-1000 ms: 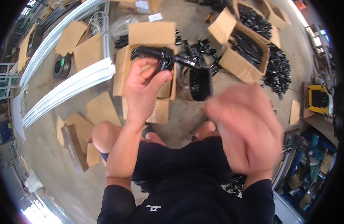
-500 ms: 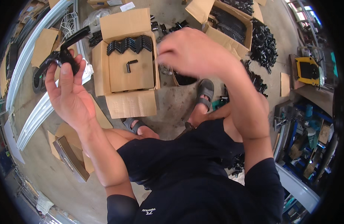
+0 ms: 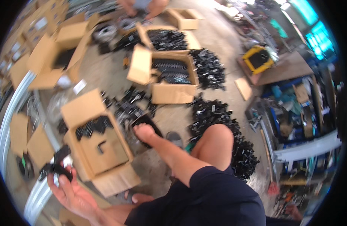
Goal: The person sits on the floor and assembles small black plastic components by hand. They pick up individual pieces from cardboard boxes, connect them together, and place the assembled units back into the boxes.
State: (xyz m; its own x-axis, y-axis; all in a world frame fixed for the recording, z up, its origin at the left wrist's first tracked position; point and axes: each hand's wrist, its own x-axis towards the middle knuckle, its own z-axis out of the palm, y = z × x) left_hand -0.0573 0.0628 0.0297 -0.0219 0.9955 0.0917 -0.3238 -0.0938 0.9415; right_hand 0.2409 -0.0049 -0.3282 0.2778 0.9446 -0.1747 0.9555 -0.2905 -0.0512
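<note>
Held out low at the person's left, palm up, a left hand (image 3: 73, 194) keeps its grip curled, thumb and fingers around a cluster of black parts (image 3: 57, 165) beside an open cardboard box (image 3: 117, 180). The right arm (image 3: 179, 160) stretches forward, its right hand (image 3: 144, 132) dipped into a dark bin (image 3: 154, 126); whether that grip is spread or pinching anything cannot be told. Inside the box, one bent black piece (image 3: 101, 147) lies near a zigzag row of similar pieces (image 3: 92, 128).
</note>
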